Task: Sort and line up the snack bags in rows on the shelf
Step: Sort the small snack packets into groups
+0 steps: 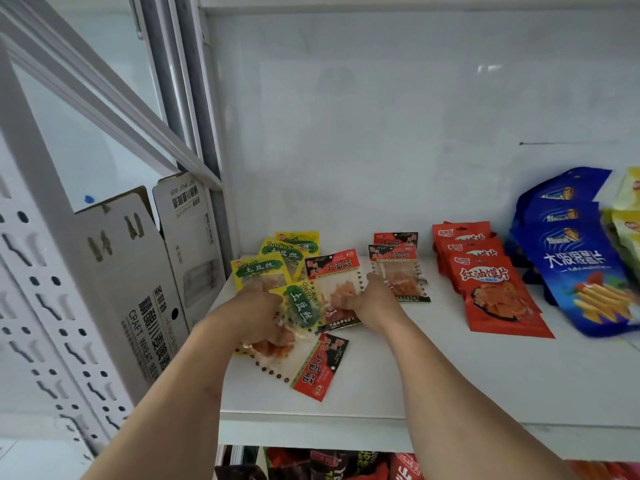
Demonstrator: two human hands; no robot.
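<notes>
Small snack bags lie on the white shelf. My left hand grips a yellow-green bag that is tilted up over a loose pile. My right hand pinches the edge of a red-black clear bag beside it. Another red-black bag lies askew near the front. Three yellow-green bags overlap at the back left. Two red-black bags sit in a row behind my right hand.
A row of red bags and a row of blue bags stand to the right, with yellow bags at the far right edge. Cardboard boxes lean against the shelf's left side. More snacks show on the shelf below.
</notes>
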